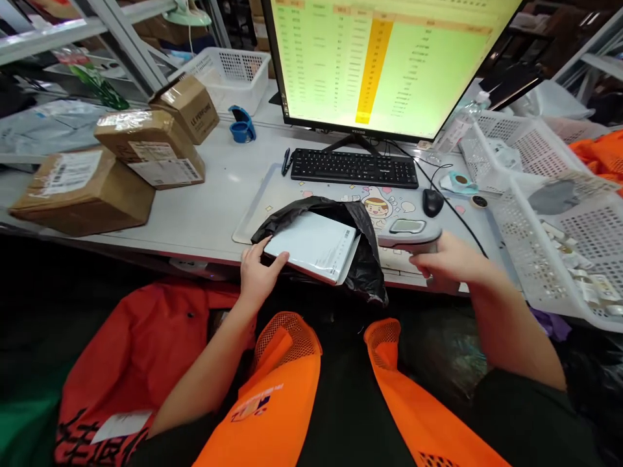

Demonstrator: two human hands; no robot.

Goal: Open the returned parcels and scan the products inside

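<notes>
A flat white box (314,243) sticks partly out of a black plastic bag (367,259) at the desk's front edge. My left hand (260,269) is closed on the box's near left corner, thumb on top, fingers toward the bag. The box's far part is hidden inside the bag. To the right, my right hand (445,259) is wrapped round the grip of a grey handheld scanner (413,232). The scanner's front end points left, toward the bag and box, apart from them. Beneath lies a printed desk mat (265,194).
Behind are a keyboard (353,167), a mouse (432,202) and a lit monitor (331,65). Cardboard boxes (92,194) stand at the left, near a blue tape dispenser (242,126). White plastic baskets (540,259) with small items line the right side.
</notes>
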